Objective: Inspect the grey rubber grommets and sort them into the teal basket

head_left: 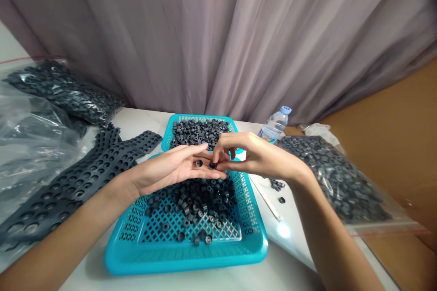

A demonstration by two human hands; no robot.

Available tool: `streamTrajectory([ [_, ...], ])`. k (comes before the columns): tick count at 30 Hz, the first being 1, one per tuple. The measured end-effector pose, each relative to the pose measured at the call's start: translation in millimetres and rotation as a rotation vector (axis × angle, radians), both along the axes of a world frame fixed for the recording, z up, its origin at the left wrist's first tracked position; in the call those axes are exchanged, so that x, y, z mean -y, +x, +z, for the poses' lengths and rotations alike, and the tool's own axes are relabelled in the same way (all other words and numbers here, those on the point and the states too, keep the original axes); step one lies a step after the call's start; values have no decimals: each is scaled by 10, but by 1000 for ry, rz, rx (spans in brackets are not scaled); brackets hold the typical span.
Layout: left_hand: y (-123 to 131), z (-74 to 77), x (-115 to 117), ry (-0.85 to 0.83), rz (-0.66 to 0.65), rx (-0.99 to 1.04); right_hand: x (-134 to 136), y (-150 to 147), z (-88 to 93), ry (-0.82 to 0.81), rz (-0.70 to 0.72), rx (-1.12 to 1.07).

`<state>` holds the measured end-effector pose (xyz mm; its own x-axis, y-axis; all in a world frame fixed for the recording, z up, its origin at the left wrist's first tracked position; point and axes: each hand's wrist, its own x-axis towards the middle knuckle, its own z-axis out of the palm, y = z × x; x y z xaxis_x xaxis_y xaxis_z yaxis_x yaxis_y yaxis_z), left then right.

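Note:
My left hand is held palm up with its fingers stretched out, above the back of the near blue basket. A small black ring-shaped part lies loose on its palm. My right hand reaches over from the right, thumb and index finger pinching another small black part at the left hand's fingers. Under the hands, the near basket holds many small black cylindrical parts. Behind it, a second blue basket is filled with similar pieces.
Black sheets with round holes and a bag of black parts lie left. At right are a water bottle, a white stick, loose black pieces and a full bag. A curtain hangs behind.

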<state>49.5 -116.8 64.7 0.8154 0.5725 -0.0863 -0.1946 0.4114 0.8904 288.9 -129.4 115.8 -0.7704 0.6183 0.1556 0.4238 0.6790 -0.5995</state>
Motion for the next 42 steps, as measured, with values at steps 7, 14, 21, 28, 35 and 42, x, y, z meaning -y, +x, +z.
streamTrajectory([
  [7,2,13,-1,2,-12,-8,6,-17,-14,35,35,23],
  [14,-26,7,-9,30,9,-38,-19,-30,-38,85,-62,36],
  [21,-69,9,-19,125,-1,-155,-66,-27,-85,-103,-175,-140],
  [28,-35,16,-29,-37,64,-66,-136,36,-134,-485,-200,-422],
  [35,-33,2,-62,-160,51,-3,-217,43,-231,-626,-144,-502],
  [42,-39,15,-84,-227,15,-10,-268,82,-284,-685,-95,-509],
])
